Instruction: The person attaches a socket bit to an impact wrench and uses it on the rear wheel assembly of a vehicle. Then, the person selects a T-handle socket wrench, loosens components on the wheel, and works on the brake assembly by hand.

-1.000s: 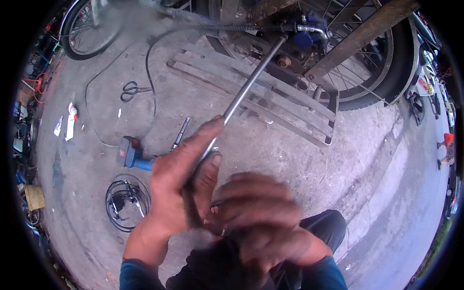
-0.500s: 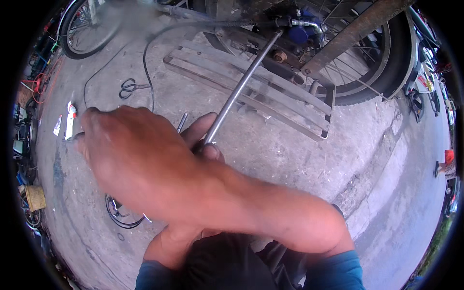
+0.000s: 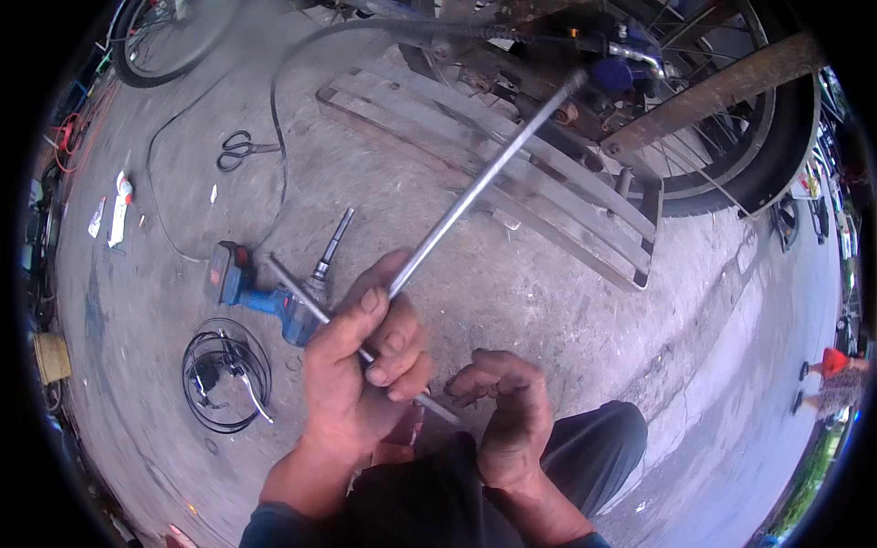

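Observation:
My left hand [image 3: 364, 340] is closed around a long steel T-handle tool [image 3: 489, 178], at its crossbar. The rod slants up to a blurred end by the bicycle's hub parts; I cannot tell if they touch. My right hand [image 3: 507, 411] is beside the crossbar's lower end, fingers loosely curled and apart, empty. Behind my left hand, a blue cordless drill [image 3: 260, 297] with a long socket attachment [image 3: 333, 242] lies on the concrete. A coil of black cable with brake levers [image 3: 224, 365] lies lower left.
A bicycle wheel [image 3: 758, 160] and rusty frame [image 3: 703, 96] stand above a slatted metal rack [image 3: 566, 210]. Scissors [image 3: 233, 151], a white tube [image 3: 119, 210], a hose [image 3: 279, 119] and another wheel [image 3: 137, 55] are left. A person in red [image 3: 833, 374] is at the far right.
My right arm, stretched across to the left half a second ago, has pulled back to the lower right, uncovering the drill and crossbar. My left hand still holds the rod.

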`<state>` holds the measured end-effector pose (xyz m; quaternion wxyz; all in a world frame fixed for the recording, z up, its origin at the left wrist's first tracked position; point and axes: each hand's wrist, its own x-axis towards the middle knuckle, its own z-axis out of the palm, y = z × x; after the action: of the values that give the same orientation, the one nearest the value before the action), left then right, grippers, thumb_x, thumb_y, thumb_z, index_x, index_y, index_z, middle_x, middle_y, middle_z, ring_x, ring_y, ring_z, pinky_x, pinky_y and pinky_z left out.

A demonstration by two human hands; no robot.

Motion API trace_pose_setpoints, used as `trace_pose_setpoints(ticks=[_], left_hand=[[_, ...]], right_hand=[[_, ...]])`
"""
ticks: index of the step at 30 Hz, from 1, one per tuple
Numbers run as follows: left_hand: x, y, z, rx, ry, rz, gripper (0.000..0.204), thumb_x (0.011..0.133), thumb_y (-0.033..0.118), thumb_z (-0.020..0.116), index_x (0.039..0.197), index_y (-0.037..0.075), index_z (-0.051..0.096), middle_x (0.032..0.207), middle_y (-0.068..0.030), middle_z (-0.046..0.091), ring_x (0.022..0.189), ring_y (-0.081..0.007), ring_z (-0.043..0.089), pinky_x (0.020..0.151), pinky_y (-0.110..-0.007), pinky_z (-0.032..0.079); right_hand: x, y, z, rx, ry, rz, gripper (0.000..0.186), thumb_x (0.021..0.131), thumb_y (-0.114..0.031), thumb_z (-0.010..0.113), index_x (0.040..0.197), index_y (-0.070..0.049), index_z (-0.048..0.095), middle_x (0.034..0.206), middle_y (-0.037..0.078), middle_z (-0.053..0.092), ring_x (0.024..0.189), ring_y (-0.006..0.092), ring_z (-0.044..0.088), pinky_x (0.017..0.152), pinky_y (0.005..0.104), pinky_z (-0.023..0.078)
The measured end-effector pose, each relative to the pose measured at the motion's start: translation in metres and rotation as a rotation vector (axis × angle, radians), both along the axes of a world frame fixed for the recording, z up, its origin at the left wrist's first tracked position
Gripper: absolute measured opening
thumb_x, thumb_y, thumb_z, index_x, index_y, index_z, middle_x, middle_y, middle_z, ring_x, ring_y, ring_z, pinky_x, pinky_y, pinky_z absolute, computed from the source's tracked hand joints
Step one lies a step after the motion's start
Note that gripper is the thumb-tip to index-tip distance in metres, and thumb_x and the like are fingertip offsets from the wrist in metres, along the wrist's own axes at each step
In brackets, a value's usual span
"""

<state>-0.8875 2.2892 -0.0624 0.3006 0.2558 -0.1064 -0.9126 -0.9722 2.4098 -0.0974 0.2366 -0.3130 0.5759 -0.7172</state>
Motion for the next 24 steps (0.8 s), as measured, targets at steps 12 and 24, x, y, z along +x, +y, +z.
trace_pose_setpoints(ticks=[12, 24], left_hand=[[0.003, 0.004, -0.047, -0.603, -0.211, 0.177, 0.036, 0.086, 0.022, 0.058, 0.117, 0.005, 0.049, 0.057, -0.0018, 0.040, 0.046, -0.0091, 0.038, 0.041, -0.024, 0.032], [-0.013, -0.013, -0.065, -1.741, -0.559, 0.431, 0.031, 0.086, 0.006, 0.054, 0.115, -0.005, 0.052, 0.069, -0.0073, 0.053, 0.053, -0.0141, 0.049, 0.047, -0.028, 0.040]], right_hand=[[-0.040, -0.048, 0.005, 0.219, -0.073, 0.047, 0.035, 0.092, -0.026, 0.053, 0.112, 0.003, 0.051, 0.089, 0.010, 0.060, 0.083, 0.0164, 0.058, 0.070, 0.0269, 0.046], [-0.046, -0.091, 0.010, 0.067, -0.360, 0.248, 0.040, 0.092, -0.033, 0.050, 0.108, 0.003, 0.056, 0.084, 0.011, 0.061, 0.080, 0.0154, 0.057, 0.072, 0.0261, 0.045]])
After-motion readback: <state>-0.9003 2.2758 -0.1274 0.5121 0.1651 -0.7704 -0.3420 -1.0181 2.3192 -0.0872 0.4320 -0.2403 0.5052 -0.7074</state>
